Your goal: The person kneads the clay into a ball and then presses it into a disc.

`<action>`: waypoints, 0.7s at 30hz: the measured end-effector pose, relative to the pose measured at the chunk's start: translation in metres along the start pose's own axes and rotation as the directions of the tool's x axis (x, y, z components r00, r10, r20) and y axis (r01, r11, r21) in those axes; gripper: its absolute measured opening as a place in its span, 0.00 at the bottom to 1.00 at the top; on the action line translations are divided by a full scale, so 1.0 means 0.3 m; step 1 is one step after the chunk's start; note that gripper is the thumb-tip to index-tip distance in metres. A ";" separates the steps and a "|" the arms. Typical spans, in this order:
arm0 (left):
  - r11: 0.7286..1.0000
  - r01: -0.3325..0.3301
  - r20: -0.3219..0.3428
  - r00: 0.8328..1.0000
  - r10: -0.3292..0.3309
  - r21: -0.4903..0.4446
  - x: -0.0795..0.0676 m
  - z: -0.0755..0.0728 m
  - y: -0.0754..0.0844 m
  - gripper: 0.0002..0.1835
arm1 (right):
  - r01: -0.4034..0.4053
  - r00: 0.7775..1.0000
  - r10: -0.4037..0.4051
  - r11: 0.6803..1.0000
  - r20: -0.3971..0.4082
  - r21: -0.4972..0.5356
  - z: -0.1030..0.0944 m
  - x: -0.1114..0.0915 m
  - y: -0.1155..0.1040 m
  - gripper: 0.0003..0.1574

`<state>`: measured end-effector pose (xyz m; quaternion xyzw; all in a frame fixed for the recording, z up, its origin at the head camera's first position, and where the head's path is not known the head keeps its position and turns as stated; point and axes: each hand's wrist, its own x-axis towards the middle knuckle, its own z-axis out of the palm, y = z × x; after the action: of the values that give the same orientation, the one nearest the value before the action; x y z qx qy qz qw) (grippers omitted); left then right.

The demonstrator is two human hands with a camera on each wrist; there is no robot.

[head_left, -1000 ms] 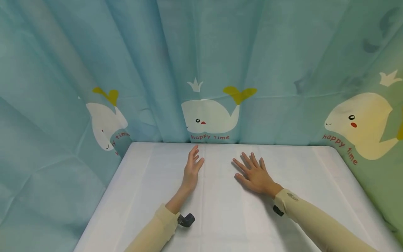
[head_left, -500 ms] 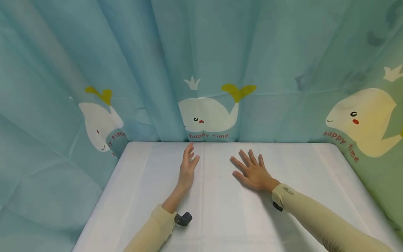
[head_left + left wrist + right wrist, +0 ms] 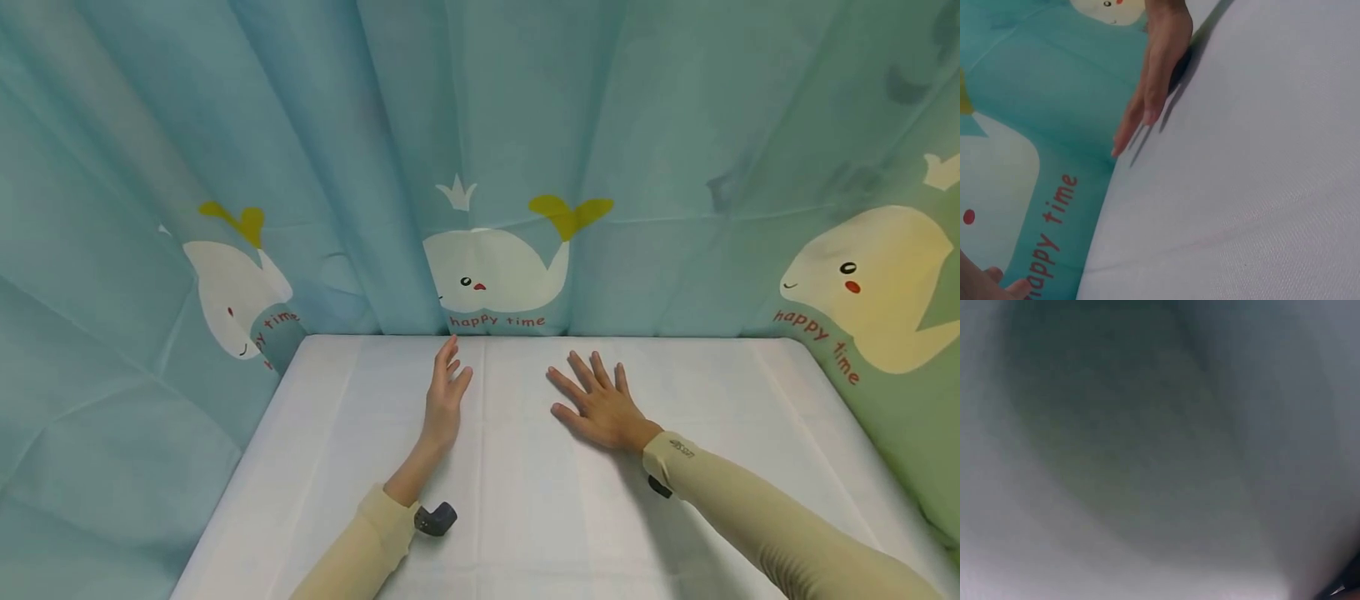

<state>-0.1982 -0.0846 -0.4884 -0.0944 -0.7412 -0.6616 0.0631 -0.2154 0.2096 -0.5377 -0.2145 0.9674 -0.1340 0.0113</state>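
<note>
Both hands are over a white-covered table (image 3: 525, 517) and hold nothing. My left hand (image 3: 444, 404) is turned on its side, thumb apart from the loosely bent fingers, with its fingertips near the table's far edge. To its right, my right hand (image 3: 606, 412) lies palm down with straight, spread fingers. The left wrist view has the right hand (image 3: 1163, 56) side-on at the top, its shadow on the white cover, and part of the left hand (image 3: 979, 281) in the lower left corner. Only blurred grey and dark green surface shows in the right wrist view.
A blue-green curtain (image 3: 495, 108) printed with white whales and "happy time" hangs behind the table and along both sides. A dark wrist device (image 3: 435, 518) sits at the left cuff, and another (image 3: 660, 487) shows under the right cuff.
The head view has shifted slightly, so table and hands appear a little higher and further left. Both hands keep nearly the same pose.
</note>
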 end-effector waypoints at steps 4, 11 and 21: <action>1.000 -0.007 -0.010 1.000 0.007 0.004 0.004 -0.004 0.001 0.32 | 0.007 1.000 -0.007 1.000 -0.014 0.008 -0.002 0.006 -0.004 0.44; 1.000 -0.006 -0.021 1.000 0.006 0.013 0.006 -0.012 0.008 0.32 | 0.013 0.999 -0.012 1.000 -0.031 0.021 0.008 0.014 0.002 0.43; 1.000 -0.007 -0.031 0.999 0.008 0.029 0.014 -0.033 0.013 0.32 | 0.008 1.000 -0.008 0.999 0.017 0.049 0.023 0.021 0.018 0.44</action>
<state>-0.2017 -0.0938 -0.4826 -0.0860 -0.7492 -0.6521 0.0787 -0.2228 0.2098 -0.5455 -0.2192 0.9629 -0.1557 0.0245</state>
